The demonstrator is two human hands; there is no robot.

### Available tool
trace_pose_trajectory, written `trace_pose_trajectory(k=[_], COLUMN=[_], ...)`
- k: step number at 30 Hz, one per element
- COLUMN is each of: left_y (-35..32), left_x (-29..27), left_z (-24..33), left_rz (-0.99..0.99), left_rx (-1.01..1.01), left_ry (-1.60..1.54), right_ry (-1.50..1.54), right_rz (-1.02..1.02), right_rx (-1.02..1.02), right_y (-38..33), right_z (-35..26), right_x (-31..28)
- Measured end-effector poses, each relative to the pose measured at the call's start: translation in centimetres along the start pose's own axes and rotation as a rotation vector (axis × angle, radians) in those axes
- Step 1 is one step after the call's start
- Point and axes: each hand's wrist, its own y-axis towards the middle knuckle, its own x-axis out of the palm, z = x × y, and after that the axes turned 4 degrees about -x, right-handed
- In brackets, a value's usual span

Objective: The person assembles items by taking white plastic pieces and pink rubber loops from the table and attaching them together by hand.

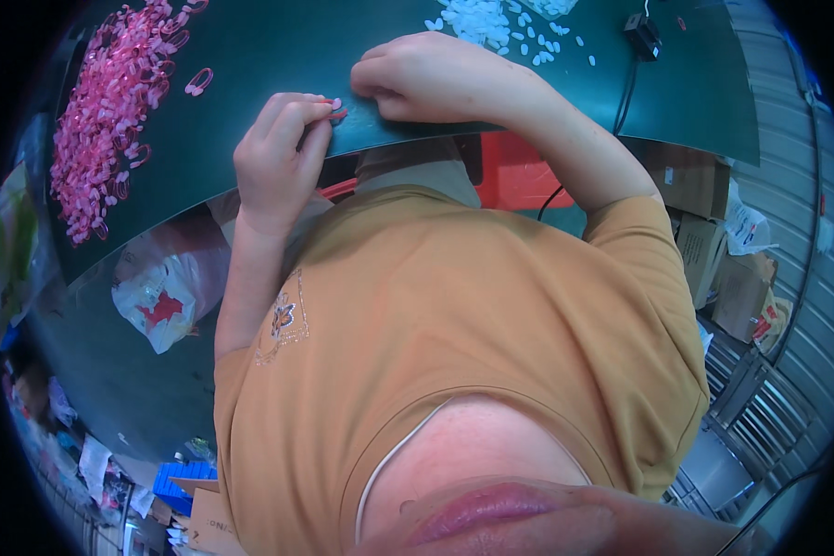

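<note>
Nearest the camera, an orange short-sleeved shirt (454, 315) fills the lower middle of the view. Above it, at the near edge of a dark green table (250, 130), the two hands are brought close together. The left hand (283, 148) is closed in a pinch on a small pink plastic piece (335, 108), held between thumb and fingertips so that its end is offered toward the other hand. The right hand (426, 79) is curled with its fingertips tucked down just beside that piece; whether anything is gripped inside it cannot be told. The hands appear to be kept low by the table edge, probably so that fine work is steadied.

Farther left on the table, a long heap of pink loop-shaped clips (111, 111) is spread within reach of the left hand. At the far edge, a scatter of small white plastic parts (500, 23) lies beyond the right hand, with a small black device on a cable (641, 35) near it. Beyond the table, cardboard boxes (713, 250), a red crate (514, 171) and a crumpled plastic bag (162, 296) are seen on the floor.
</note>
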Motion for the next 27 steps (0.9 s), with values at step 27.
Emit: trace_pose_trajectory(k=[27], left_y=[0.4], left_x=[0.4], left_z=[0.0], left_rz=[0.054], left_rx=[0.047], left_ry=[-0.003], right_ry=[0.369], right_rz=[0.548], right_rx=[-0.309], right_y=[0.6], right_z=[1.3], right_x=[5.6])
